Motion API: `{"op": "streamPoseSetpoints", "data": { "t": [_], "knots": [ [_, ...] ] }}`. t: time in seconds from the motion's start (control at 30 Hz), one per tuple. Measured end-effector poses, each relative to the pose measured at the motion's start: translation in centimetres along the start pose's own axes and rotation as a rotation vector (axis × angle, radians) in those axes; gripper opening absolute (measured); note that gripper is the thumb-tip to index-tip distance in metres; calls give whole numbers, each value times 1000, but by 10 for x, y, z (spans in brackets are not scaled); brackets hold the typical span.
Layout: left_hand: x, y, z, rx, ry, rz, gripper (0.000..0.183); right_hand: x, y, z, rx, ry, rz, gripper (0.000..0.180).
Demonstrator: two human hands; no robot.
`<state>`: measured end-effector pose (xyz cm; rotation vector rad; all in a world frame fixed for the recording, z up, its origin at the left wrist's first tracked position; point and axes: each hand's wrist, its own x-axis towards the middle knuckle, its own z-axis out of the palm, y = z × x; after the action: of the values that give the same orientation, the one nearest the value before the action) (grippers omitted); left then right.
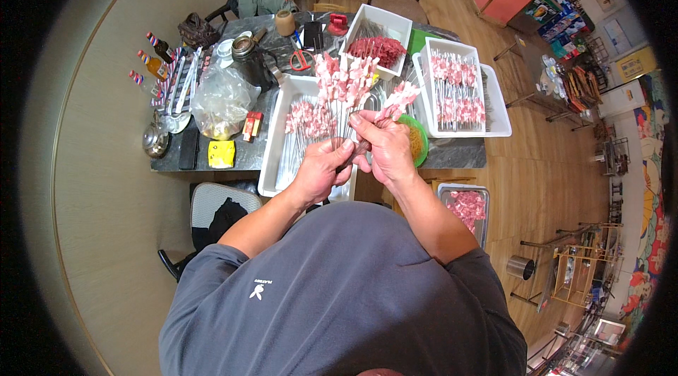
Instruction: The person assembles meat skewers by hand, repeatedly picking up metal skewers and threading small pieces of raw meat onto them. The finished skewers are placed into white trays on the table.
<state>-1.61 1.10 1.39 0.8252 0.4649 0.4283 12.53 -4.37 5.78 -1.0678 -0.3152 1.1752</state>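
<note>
Above a white plastic tub (269,156), my left hand (324,167) is closed around the lower ends of a fanned bunch of raw meat skewers (347,79), metal sticks with pink and white chunks at the top. My right hand (391,148) grips a few more meat skewers (400,100), tilted to the right; its thumb and fingers touch the sticks of the bunch. Inside the tub lie further skewers (308,121), partly hidden by my left hand and the bunch.
Behind stands a white box (403,32) with dark red meat (389,53) and thin sticks. At right are a tray of skewers (458,111), a green basket (422,156), and a metal tray of meat chunks (466,209) lower down. Scissors (301,60), a dark jug (251,66) and a plastic bag (220,100) occupy the left.
</note>
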Motion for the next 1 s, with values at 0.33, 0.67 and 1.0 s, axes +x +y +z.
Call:
{"op": "streamPoseSetpoints", "data": {
  "t": [0.33, 0.67, 1.0],
  "knots": [
    [-6, 6, -5, -10, -19, 29, 35, 1, 8, -2, 6, -96, -45, 15],
    [-7, 6, -19, 23, -34, -9, 33, 2, 13, 16, -91, -41, -43, 28],
    [-12, 6, -21, -1, -11, 13, 36, 3, 16, 18, -26, -60, -29, 20]
  ]
}}
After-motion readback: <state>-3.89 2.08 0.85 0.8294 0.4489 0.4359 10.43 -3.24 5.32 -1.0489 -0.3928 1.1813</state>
